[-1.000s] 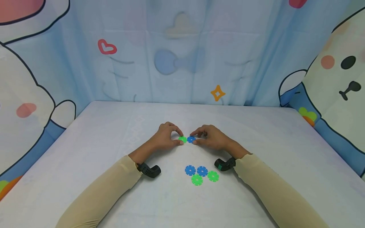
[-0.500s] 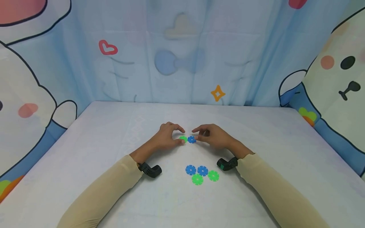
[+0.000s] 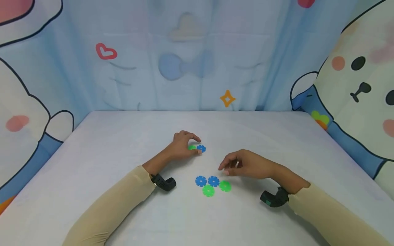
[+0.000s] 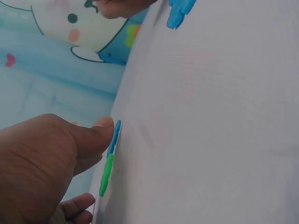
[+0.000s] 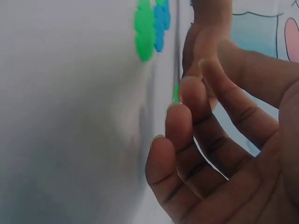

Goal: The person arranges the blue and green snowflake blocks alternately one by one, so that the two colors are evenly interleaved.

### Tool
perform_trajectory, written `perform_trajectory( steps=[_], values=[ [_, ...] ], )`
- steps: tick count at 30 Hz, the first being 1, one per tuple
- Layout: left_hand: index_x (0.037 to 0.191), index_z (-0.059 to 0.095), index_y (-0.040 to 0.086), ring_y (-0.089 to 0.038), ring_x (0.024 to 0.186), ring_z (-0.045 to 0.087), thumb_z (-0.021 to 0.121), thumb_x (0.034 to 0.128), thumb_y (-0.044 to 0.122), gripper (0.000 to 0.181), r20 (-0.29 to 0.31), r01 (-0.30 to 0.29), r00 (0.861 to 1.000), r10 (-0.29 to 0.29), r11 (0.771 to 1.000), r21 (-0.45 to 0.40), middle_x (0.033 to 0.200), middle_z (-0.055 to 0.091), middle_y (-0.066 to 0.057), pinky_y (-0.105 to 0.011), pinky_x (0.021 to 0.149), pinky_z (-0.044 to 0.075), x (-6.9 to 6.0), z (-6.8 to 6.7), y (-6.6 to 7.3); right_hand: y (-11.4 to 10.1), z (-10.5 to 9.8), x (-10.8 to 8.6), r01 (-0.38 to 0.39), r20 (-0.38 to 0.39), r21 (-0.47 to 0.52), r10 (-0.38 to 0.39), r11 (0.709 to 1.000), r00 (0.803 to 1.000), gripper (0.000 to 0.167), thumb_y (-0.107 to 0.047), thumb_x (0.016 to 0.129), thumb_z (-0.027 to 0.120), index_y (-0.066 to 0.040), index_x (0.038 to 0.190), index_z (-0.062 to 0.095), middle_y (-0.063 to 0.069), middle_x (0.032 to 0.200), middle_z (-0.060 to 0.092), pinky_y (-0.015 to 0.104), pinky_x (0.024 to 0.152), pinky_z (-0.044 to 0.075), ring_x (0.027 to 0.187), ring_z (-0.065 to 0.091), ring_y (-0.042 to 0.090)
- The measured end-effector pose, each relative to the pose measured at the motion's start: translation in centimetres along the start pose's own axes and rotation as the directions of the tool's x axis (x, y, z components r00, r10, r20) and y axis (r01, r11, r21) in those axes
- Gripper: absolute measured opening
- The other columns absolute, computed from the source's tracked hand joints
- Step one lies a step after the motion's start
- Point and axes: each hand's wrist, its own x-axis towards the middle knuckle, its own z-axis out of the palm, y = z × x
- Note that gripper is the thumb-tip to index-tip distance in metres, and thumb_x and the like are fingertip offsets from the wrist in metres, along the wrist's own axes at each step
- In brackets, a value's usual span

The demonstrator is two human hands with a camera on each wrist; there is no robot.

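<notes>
At the left hand [image 3: 181,147], around mid-table: a blue notched disc [image 3: 201,148] next to a green notched disc [image 3: 192,147], edges seeming to meet. Can't tell if they're slotted together. Left thumb and index curve loosely round the pair, thumb at or just beside the blue disc, index apart; no firm pinch visible.

Change: right hand [image 3: 250,164] has left the blue disc and come back toward the near cluster; left fingertips, previously at the green disc, now reach the blue one. So the pair sits with the left hand alone, right hand free: fingers loosely bent, nothing held, near the cluster's right-hand green disc [image 3: 225,186].

Rest of cluster: left-hand blue disc [image 3: 201,181], middle blue disc [image 3: 213,181], lower green disc [image 3: 208,191]. All thin, round, slit-edged like small gears; look like stiff, bright plastic.

White tabletop [image 3: 172,218] pale, matte. Beige sleeves [image 3: 107,208] look like soft fabric, black wrist camera [image 3: 275,198] hard and curved. Behind, blue printed curtain [image 3: 129,85], softly creased.
</notes>
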Motion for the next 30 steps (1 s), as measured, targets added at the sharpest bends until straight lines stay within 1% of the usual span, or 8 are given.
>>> perform_trajectory(
  steps=[3,6,9,11,13,19,25,30],
  values=[
    [0.125,0.065,0.022,-0.038,0.139,0.028,0.071,0.0894,0.038,0.039,-0.005,0.004,1.000,-0.004,1.000,0.011,0.150,0.038,-0.014,-0.055,0.110,0.035,-0.2,-0.1,-0.3,-0.2,0.9,-0.8,0.017,0.016,-0.023,-0.016,1.000,1.000,0.014,-0.031,0.090,0.072,-0.025,0.103,0.071,-0.010,0.098,0.068,0.024,0.074,0.051,0.087,0.060,0.012],
    [0.124,0.065,0.022,-0.039,0.140,0.026,0.071,0.0898,0.038,0.038,-0.012,0.009,1.000,-0.009,1.000,0.015,0.151,0.037,-0.014,-0.056,0.111,0.033,-0.5,-0.2,-0.7,-0.6,1.7,-0.9,0.014,-0.019,-0.079,-0.016,0.997,1.000,0.019,-0.035,0.084,0.078,-0.026,0.098,0.069,-0.011,0.096,0.066,0.024,0.074,0.049,0.088,0.058,0.011],
    [0.124,0.065,0.021,-0.039,0.141,0.025,0.070,0.0906,0.037,0.038,-0.011,0.002,1.000,-0.002,1.000,0.010,0.150,0.037,-0.015,-0.056,0.111,0.033,-0.8,-0.2,-1.0,-1.1,2.3,-0.9,-0.030,-0.038,-0.133,0.025,0.991,0.999,0.030,-0.041,0.077,0.083,-0.026,0.098,0.067,-0.012,0.093,0.062,0.024,0.077,0.047,0.088,0.055,0.010],
    [0.124,0.065,0.021,-0.039,0.141,0.025,0.070,0.0908,0.037,0.038,-0.015,-0.008,1.000,0.008,1.000,0.003,0.150,0.037,-0.015,-0.056,0.111,0.033,-0.9,-0.2,-1.1,-1.5,2.5,-1.0,-0.061,-0.031,-0.161,0.056,0.985,0.998,0.036,-0.044,0.073,0.085,-0.027,0.099,0.066,-0.011,0.092,0.059,0.024,0.079,0.046,0.089,0.053,0.010],
    [0.124,0.065,0.021,-0.039,0.140,0.026,0.070,0.0910,0.037,0.037,-0.019,-0.017,1.000,0.017,1.000,0.001,0.149,0.038,-0.015,-0.056,0.111,0.033,-1.0,-0.1,-1.1,-1.7,2.7,-1.0,-0.074,-0.023,-0.180,0.071,0.981,0.997,0.039,-0.045,0.072,0.086,-0.027,0.099,0.065,-0.011,0.091,0.057,0.025,0.080,0.045,0.089,0.052,0.010],
    [0.122,0.066,0.021,-0.038,0.138,0.028,0.070,0.0914,0.036,0.035,-0.035,-0.024,0.999,0.024,1.000,0.007,0.148,0.040,-0.014,-0.055,0.111,0.033,-1.0,0.0,-1.0,-1.7,3.0,-1.1,-0.053,-0.031,-0.202,0.047,0.978,0.998,0.034,-0.041,0.074,0.086,-0.029,0.097,0.065,-0.012,0.091,0.057,0.025,0.080,0.045,0.088,0.051,0.009],
    [0.122,0.066,0.022,-0.038,0.138,0.028,0.069,0.0921,0.036,0.033,-0.036,-0.018,0.999,0.018,1.000,0.023,0.148,0.040,-0.014,-0.055,0.112,0.032,-0.9,0.2,-1.0,-1.5,3.0,-1.0,-0.042,-0.021,-0.186,0.038,0.982,0.999,0.033,-0.040,0.075,0.085,-0.027,0.095,0.063,-0.011,0.090,0.057,0.024,0.078,0.045,0.087,0.052,0.009],
    [0.120,0.067,0.023,-0.038,0.139,0.029,0.069,0.0920,0.036,0.031,-0.048,-0.018,0.999,0.019,0.999,0.028,0.148,0.040,-0.014,-0.055,0.111,0.032,-0.9,0.2,-1.0,-1.5,3.0,-0.9,-0.019,-0.006,-0.155,0.018,0.988,1.000,0.034,-0.039,0.075,0.085,-0.027,0.092,0.058,-0.010,0.089,0.056,0.025,0.082,0.046,0.089,0.053,0.010]
  ],
)
